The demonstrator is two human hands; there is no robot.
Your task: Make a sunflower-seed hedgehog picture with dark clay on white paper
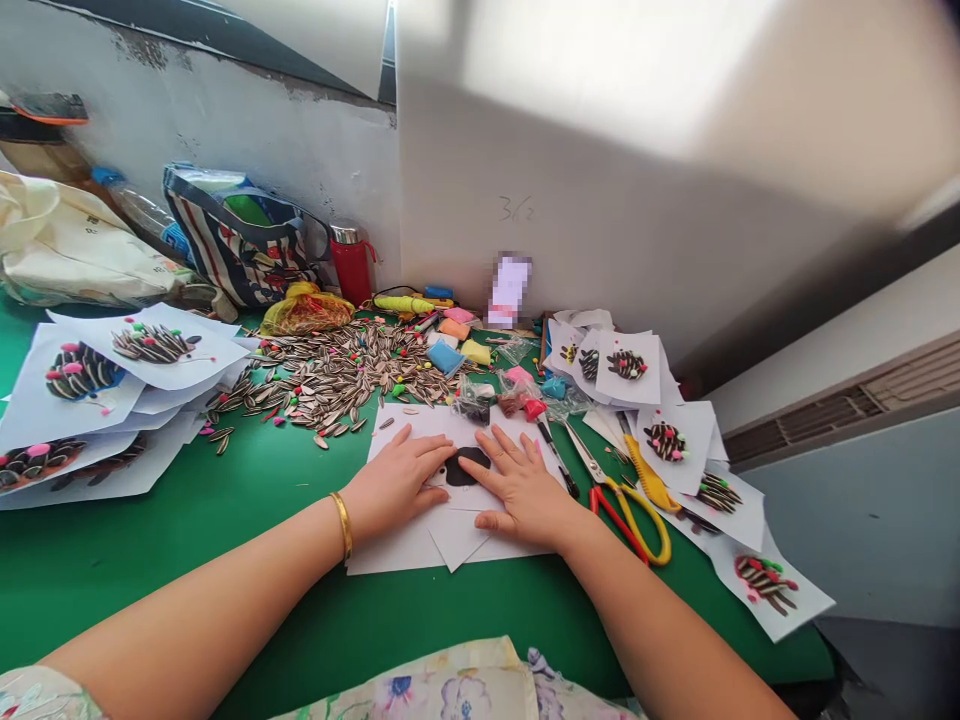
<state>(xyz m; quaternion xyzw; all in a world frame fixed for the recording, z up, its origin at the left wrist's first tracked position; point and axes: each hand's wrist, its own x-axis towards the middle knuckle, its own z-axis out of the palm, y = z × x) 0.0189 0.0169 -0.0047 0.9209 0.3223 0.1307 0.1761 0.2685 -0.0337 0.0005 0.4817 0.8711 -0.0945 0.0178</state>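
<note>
Between my hands lies a flat black oval of what looks like clay [466, 467] on a sheet of white paper [375, 545]. My left hand [397, 485] rests on the paper at the oval's left side, fingers stretched out and holding nothing. From the right, my right hand [521, 485] lies flat with spread fingers, its fingertips touching the black oval's edge. More white sheets are under both hands. Just beyond them sit small plastic bags of dark clay [474, 402]. Scissors with red and yellow handles [626, 510] lie to the right of my right hand.
A heap of striped sunflower seeds [337, 375] spreads behind the paper on the green table [285, 610]. Finished seed pictures [154, 345] are stacked left, and others [667, 440] right. A yellow-handled cutter [649, 470], a red flask [351, 265] and a phone [510, 290] are around.
</note>
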